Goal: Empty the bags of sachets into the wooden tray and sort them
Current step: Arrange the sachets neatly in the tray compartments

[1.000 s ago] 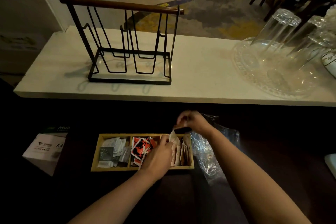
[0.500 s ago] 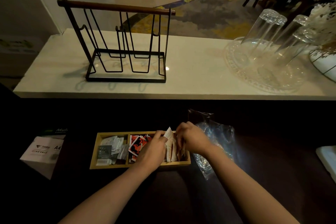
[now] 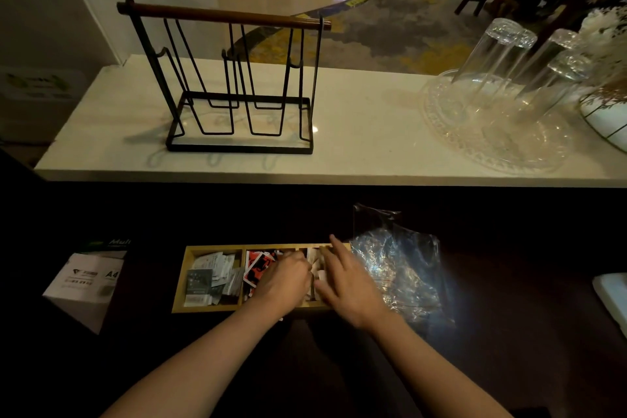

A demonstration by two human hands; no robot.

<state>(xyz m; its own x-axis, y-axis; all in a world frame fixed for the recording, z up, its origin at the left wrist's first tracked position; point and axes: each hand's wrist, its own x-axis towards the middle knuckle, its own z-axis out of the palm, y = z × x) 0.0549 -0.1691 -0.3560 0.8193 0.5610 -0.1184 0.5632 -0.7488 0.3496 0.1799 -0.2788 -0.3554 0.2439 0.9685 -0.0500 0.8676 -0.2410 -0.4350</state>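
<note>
A wooden tray with three compartments lies on the dark counter. Grey and white sachets fill its left compartment, red and black sachets the middle one, pale beige sachets the right one. My left hand rests over the middle and right compartments, its fingers curled against the beige sachets. My right hand lies flat over the right compartment, fingers spread and pressing on the beige sachets. Crumpled clear plastic bags lie just right of the tray.
A white box of A4 paper sits to the left of the tray. On the raised white ledge behind stand a black wire rack and a glass tray with upturned glasses. A white object is at the right edge.
My right hand came down from above the tray's far edge onto the beige sachets and flattened. A sachet that stood up between my hands is now pushed down among the others.
</note>
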